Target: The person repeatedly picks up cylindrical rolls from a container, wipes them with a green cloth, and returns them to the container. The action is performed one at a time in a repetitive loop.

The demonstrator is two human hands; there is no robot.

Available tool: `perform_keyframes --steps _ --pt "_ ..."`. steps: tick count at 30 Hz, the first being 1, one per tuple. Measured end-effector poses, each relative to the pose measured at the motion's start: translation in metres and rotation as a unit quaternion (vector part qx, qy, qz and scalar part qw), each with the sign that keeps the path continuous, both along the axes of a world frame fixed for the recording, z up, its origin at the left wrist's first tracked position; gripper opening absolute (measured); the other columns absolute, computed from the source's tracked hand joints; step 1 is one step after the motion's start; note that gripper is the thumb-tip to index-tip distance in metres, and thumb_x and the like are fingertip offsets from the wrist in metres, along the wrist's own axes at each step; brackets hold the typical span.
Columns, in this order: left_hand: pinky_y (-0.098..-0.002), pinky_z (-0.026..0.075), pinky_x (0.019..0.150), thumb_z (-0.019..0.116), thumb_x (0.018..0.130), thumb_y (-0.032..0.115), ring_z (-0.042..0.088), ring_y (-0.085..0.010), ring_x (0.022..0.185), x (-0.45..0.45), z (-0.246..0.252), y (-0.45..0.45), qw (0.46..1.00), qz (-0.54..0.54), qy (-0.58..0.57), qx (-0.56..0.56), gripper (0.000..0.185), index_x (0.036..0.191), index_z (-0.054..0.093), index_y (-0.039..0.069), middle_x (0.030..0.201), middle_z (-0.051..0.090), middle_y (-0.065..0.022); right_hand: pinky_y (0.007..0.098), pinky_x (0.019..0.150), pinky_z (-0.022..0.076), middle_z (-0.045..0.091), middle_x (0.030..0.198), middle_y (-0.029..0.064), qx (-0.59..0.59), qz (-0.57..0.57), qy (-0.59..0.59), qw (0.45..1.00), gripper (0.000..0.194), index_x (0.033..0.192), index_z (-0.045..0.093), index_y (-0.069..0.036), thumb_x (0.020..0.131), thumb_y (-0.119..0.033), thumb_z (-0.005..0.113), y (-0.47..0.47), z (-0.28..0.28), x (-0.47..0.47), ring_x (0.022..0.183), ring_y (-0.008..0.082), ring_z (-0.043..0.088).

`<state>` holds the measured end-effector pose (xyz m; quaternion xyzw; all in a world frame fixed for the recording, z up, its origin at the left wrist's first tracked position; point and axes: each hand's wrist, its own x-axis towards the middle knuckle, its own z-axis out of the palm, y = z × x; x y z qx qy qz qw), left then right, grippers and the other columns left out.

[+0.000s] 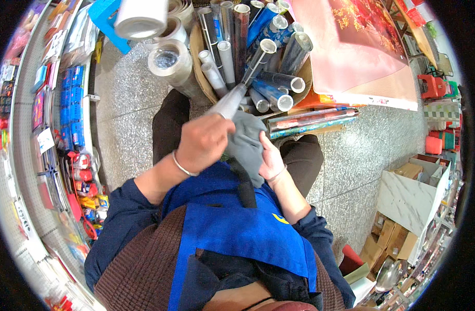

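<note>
My left hand (206, 139), with a light band at its wrist, is closed around the near end of a slim whitish roll (231, 102), blurred by motion. The roll slants up over a carton (200, 66) of upright rolls. Whether it is one piece with the dark film roll (259, 64) beyond it, I cannot tell. A crumpled grey cloth (246, 145) with a black strip hanging from it lies between my hands, above my blue apron (237, 225). My right hand (272, 157) holds the cloth's right side, thumb up.
Wide clear film rolls (169, 58) stand left of the carton. Patterned rolls (311, 122) lie at its right, beside a pink printed sheet (362, 54). Shelves of packaged goods (72, 105) line the left. A marble-patterned box (408, 194) and cardboard boxes (389, 237) stand right.
</note>
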<state>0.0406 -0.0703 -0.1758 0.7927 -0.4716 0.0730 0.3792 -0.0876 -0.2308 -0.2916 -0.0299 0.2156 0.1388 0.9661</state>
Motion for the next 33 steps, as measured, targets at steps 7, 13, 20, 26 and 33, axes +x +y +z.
perform_keyframes --steps 7,13,20,26,33 --pt "-0.031 0.044 0.055 0.06 0.074 0.013 0.052 -0.0177 0.062 -0.064 0.021 0.026 0.976 -0.182 -0.109 0.047 0.015 0.089 0.06 0.009 0.071 0.045 -0.003 0.0426 0.091 0.0485 0.063 0.105 0.0094 -0.081 -0.028 0.017 0.996 0.046 0.12 0.054 -0.009 0.091 -0.045 0.055 0.039 0.016 0.041 0.097 0.0259 0.061" --pt "-0.0315 0.051 0.059 0.067 0.072 0.008 0.062 -0.0226 0.07 -0.072 0.041 0.026 0.979 -0.203 -0.01 -0.034 0.02 0.092 0.063 0.009 0.087 0.059 -0.0063 0.0375 0.085 0.0513 0.064 0.103 0.0105 -0.174 -0.07 -0.032 0.982 0.047 0.121 0.054 -0.006 0.09 -0.041 0.051 0.02 0.04 0.019 0.093 0.0242 0.063" --pt "-0.0371 0.051 0.07 0.061 0.077 0.002 0.061 -0.0292 0.078 -0.012 -0.003 0.003 0.997 -0.051 0.053 -0.034 0.018 0.094 0.057 0.005 0.096 0.055 -0.0121 0.0279 0.062 0.0472 0.063 0.082 0.0035 -0.464 -0.121 0.07 0.875 0.037 0.106 0.06 -0.006 0.093 -0.04 0.05 -0.01 0.077 -0.067 0.068 0.0136 0.058" --pt "-0.0464 0.049 0.075 0.056 0.075 0.002 0.059 -0.0382 0.086 0.042 -0.07 -0.022 0.975 -0.06 0.044 0.211 0.02 0.095 0.056 0.003 0.097 0.055 -0.016 0.0308 0.061 0.0472 0.061 0.076 0.0047 -0.578 -0.207 0.146 0.775 0.039 0.096 0.06 -0.006 0.089 -0.044 0.055 -0.031 0.088 -0.155 0.066 0.0161 0.057" --pt "-0.0468 0.047 0.083 0.055 0.071 -0.003 0.057 -0.0388 0.097 0.061 -0.104 -0.11 0.955 -0.167 0.035 0.241 0.027 0.097 0.056 0.001 0.102 0.054 -0.0187 0.0315 0.064 0.0457 0.052 0.073 0.0023 -0.549 -0.408 0.246 0.687 0.039 0.084 0.052 -0.01 0.087 -0.048 0.055 -0.059 0.072 -0.196 0.066 0.015 0.051"
